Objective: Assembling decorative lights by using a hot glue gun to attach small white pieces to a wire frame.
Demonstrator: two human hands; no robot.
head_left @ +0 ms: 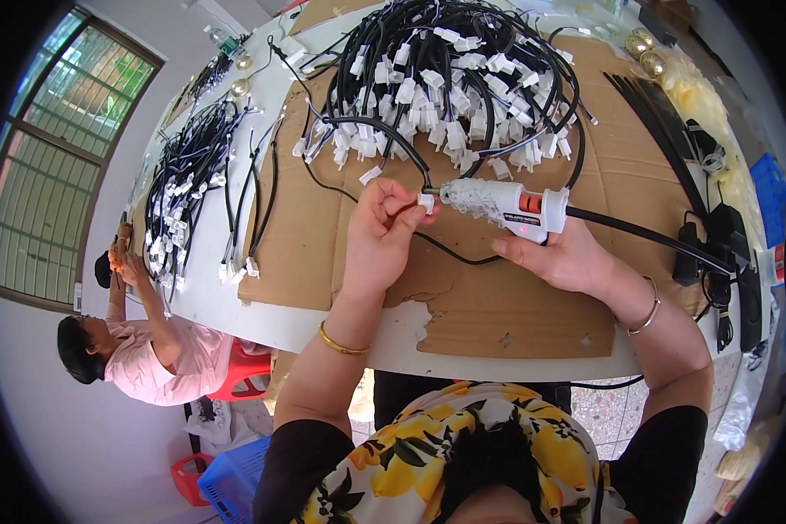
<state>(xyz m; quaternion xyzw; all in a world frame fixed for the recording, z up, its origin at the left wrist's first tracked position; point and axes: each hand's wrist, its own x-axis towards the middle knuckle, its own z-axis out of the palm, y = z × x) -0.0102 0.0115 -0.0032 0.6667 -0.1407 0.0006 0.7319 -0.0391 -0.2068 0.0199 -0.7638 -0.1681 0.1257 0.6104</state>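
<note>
Between its fingertips my left hand (382, 229) pinches a small white plastic connector (426, 202) on the end of a black cable (384, 127). My right hand (561, 257) grips a white hot glue gun (505, 203) from below and behind. Its nozzle points left and sits right at the connector; I cannot tell whether it touches. Old whitish glue crusts the front of the gun. A black cord (646, 234) runs from its back to the right. Just beyond my hands lies a big heap of black cables with white connectors (450, 87).
Brown cardboard (515, 327) covers much of the white table (210, 301). A second cable bundle (183, 175) lies at left, where a person in pink (170, 354) sits working. Black power adapters (716, 240) and long black tubes (664, 140) lie at right. A blue crate (236, 480) stands below left.
</note>
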